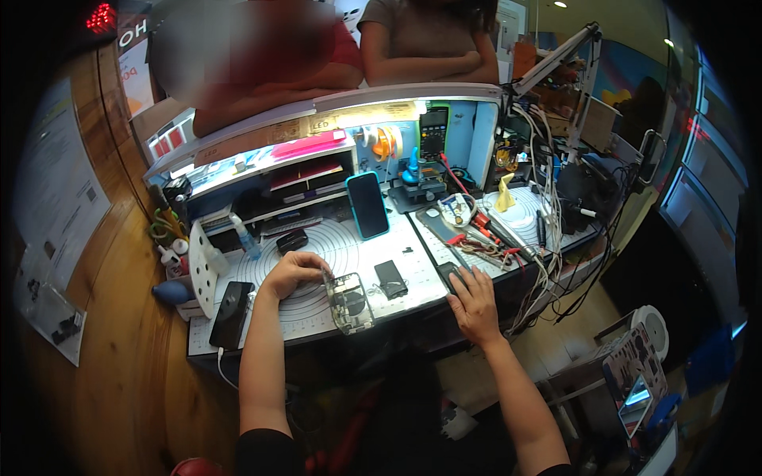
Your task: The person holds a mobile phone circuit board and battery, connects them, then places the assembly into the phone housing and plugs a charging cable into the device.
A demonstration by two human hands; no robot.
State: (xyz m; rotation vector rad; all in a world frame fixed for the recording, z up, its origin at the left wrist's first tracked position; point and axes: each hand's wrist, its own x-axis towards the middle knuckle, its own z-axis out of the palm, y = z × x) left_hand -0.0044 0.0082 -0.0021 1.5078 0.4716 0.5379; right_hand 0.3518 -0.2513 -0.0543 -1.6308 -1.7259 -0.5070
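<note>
An opened phone [350, 305] with its inner parts showing lies near the front edge of the worktop. The fingers of my left hand [295, 271] pinch together at its upper left corner. To the phone's right is a flat black rectangular piece [390, 278], with a thin cable at its lower end. My right hand [476, 308] rests farther right with fingers stretched out, over a small dark flat object [452, 274] that it partly covers. Close to my left forearm lies a dark phone [232, 315] with a white cable plugged in.
A blue-framed phone [367, 206] leans upright at the back. Tweezers, red probes and cables [484, 234] clutter the right side. Beyond them stand a multimeter [433, 131] and a lamp arm [556, 59]. A white perforated holder [204, 270] is at left. Two people stand across the bench.
</note>
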